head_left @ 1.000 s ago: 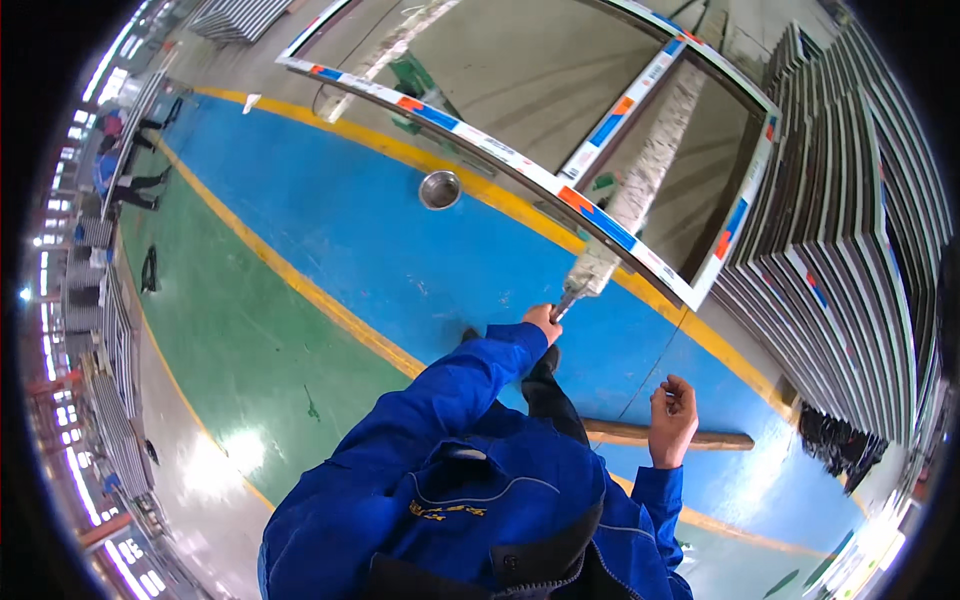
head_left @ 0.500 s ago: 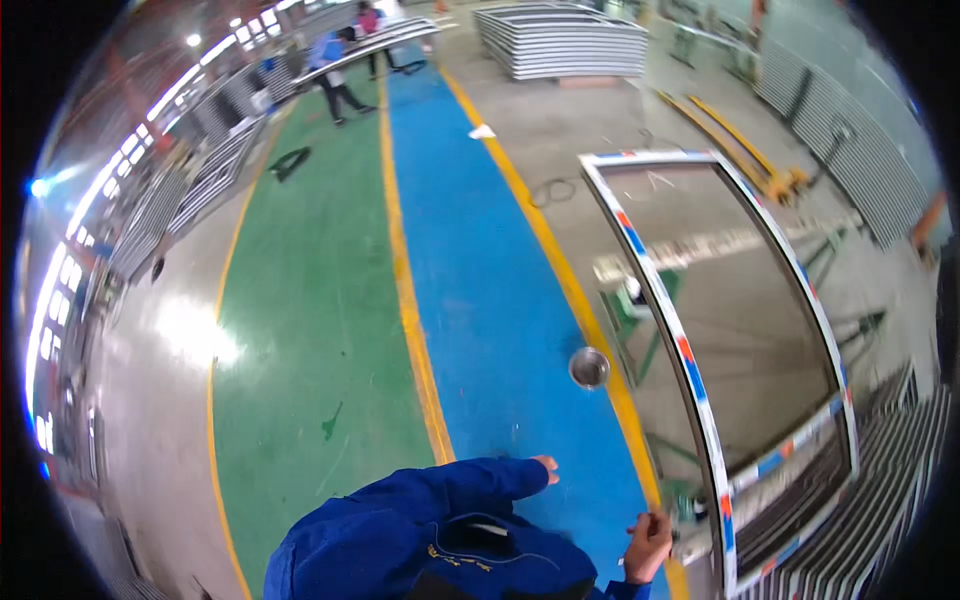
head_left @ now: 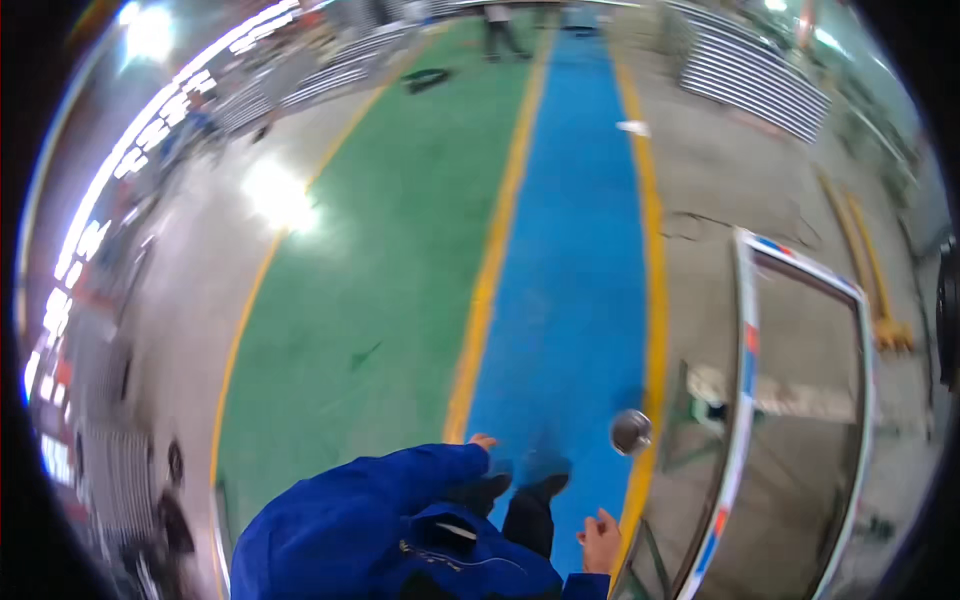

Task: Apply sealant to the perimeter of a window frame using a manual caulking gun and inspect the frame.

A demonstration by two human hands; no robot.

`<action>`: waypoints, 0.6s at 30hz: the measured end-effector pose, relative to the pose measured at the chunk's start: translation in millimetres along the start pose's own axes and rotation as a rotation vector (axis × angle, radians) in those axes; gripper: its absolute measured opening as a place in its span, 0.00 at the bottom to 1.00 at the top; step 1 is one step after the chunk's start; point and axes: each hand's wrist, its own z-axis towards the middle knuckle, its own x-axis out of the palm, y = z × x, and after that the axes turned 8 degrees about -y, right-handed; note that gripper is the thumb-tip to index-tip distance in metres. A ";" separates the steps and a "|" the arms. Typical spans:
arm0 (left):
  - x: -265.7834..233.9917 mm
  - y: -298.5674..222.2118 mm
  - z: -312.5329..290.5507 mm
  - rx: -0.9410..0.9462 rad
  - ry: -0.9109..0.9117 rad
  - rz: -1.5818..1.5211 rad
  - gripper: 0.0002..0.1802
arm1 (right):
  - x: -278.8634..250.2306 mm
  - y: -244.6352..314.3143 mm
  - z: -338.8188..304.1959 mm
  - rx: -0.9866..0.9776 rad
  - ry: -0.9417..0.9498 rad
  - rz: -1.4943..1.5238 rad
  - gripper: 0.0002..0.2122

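My left hand (head_left: 485, 441) pokes out of a blue sleeve over the blue floor lane, its fingers loosely stretched and no object seen in them. My right hand (head_left: 601, 543) hangs lower and further right, near the yellow line. Its fingers are half curled and slightly apart, with nothing visible between them. Just ahead of it, a round silvery metal bowl or pot (head_left: 632, 432) stands on the floor by that line. To the right of this hand is a large rectangular frame (head_left: 745, 400) with white, red and blue film on its bars, apart from the hand.
A green support stand (head_left: 690, 455) is under the frame. Yellow pallet-truck forks (head_left: 868, 265) lie beyond at right. Stacked metal frames (head_left: 755, 75) stand at the far right. A black object (head_left: 427, 79) lies on the green lane (head_left: 400, 220). Another person's legs (head_left: 503, 35) show far ahead.
My view has turned left and tilted down, so the frame and metal vessel sit further right. My feet now show. The right hand's fingers look looser.
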 end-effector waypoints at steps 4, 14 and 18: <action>-12.9 -68.3 40.3 -0.246 0.433 0.010 0.26 | -12.6 -66.8 96.2 0.157 -0.001 0.108 0.17; 9.7 -48.2 5.0 -0.107 0.342 0.222 0.24 | 58.5 -122.2 214.0 0.706 0.076 0.533 0.05; 31.7 -44.8 38.4 -0.182 0.473 0.124 0.14 | 68.0 -190.2 280.3 0.862 0.083 0.750 0.02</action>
